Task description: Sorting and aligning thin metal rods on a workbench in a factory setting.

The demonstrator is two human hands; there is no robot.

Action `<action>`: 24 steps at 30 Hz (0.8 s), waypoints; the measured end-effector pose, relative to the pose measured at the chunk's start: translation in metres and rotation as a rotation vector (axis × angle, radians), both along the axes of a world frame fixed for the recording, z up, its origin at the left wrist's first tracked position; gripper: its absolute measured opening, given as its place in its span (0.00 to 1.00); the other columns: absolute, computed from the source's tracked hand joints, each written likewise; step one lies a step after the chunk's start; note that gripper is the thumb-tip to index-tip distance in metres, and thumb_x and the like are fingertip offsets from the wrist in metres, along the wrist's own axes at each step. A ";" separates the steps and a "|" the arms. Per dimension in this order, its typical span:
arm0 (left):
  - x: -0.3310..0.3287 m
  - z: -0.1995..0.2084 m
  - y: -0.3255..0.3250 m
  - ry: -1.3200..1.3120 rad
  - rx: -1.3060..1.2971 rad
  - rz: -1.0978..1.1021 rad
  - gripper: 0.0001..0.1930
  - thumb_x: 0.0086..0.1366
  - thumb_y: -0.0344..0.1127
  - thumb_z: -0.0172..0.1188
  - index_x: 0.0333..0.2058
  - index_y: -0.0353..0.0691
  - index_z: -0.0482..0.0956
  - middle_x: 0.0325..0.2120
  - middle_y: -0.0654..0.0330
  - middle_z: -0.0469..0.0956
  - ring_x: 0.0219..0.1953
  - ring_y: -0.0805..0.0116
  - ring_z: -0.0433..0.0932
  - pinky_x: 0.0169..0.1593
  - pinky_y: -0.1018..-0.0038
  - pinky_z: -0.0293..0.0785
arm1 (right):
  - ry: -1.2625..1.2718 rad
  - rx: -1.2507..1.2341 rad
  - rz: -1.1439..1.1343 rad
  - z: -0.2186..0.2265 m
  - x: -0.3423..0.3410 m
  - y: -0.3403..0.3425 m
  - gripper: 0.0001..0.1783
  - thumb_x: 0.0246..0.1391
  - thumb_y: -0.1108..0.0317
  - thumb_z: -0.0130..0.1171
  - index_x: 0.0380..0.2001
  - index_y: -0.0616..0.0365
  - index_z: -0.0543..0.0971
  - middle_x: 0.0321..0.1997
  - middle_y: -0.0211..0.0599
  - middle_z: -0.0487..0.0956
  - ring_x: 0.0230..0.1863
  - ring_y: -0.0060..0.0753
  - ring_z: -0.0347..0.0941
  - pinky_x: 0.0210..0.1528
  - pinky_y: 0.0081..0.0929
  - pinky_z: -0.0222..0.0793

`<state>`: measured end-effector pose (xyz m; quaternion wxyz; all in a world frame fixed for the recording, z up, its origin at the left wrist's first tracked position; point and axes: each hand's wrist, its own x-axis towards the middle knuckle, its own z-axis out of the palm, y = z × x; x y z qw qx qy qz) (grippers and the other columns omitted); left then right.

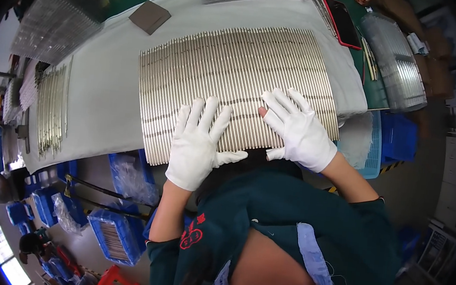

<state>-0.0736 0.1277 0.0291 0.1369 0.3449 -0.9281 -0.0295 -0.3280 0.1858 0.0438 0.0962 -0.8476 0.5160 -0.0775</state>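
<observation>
A wide row of thin silvery metal rods (235, 72) lies side by side on a white cloth (103, 97) covering the table. Faint dark bands run across the rods. My left hand (195, 145), in a white glove, rests flat on the near left part of the row, fingers spread and thumb pointing right. On the near right part lies my right hand (301, 130), gloved too, with its fingers apart and one bare fingertip showing. Both palms face down, and neither hand grasps a rod.
A brown block (150, 17) sits behind the row. More rods (51, 112) lie at the left. Clear plastic trays (59, 16) are stacked far left, others (398, 57) at the right. A red-edged phone (342, 23) lies far right. Blue crates (115, 233) stand below the table.
</observation>
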 end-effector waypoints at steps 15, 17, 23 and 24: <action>-0.028 0.000 0.009 -0.025 0.031 -0.019 0.48 0.47 0.67 0.65 0.63 0.43 0.71 0.60 0.51 0.68 0.65 0.48 0.64 0.69 0.52 0.58 | -0.031 -0.117 -0.007 -0.010 0.008 0.001 0.48 0.44 0.37 0.64 0.59 0.65 0.73 0.69 0.55 0.68 0.73 0.54 0.60 0.75 0.52 0.47; -0.027 0.000 0.009 -0.012 0.009 -0.025 0.44 0.52 0.67 0.62 0.61 0.41 0.73 0.59 0.50 0.69 0.63 0.48 0.66 0.67 0.52 0.59 | -0.082 -0.108 -0.004 -0.007 0.003 0.004 0.50 0.42 0.34 0.64 0.58 0.65 0.73 0.69 0.56 0.68 0.72 0.56 0.61 0.75 0.54 0.48; -0.004 0.004 0.018 -0.007 0.072 0.012 0.39 0.57 0.65 0.60 0.58 0.39 0.74 0.57 0.49 0.70 0.60 0.46 0.67 0.65 0.52 0.61 | 0.003 -0.100 -0.057 0.003 -0.044 0.027 0.57 0.37 0.27 0.61 0.57 0.68 0.71 0.67 0.60 0.69 0.69 0.59 0.64 0.74 0.56 0.49; 0.002 0.005 0.020 -0.021 0.067 0.040 0.39 0.57 0.65 0.61 0.58 0.38 0.74 0.57 0.49 0.70 0.60 0.46 0.67 0.65 0.51 0.61 | 0.029 -0.070 -0.074 0.001 -0.049 0.029 0.58 0.35 0.27 0.62 0.57 0.68 0.71 0.67 0.60 0.69 0.69 0.59 0.64 0.74 0.56 0.49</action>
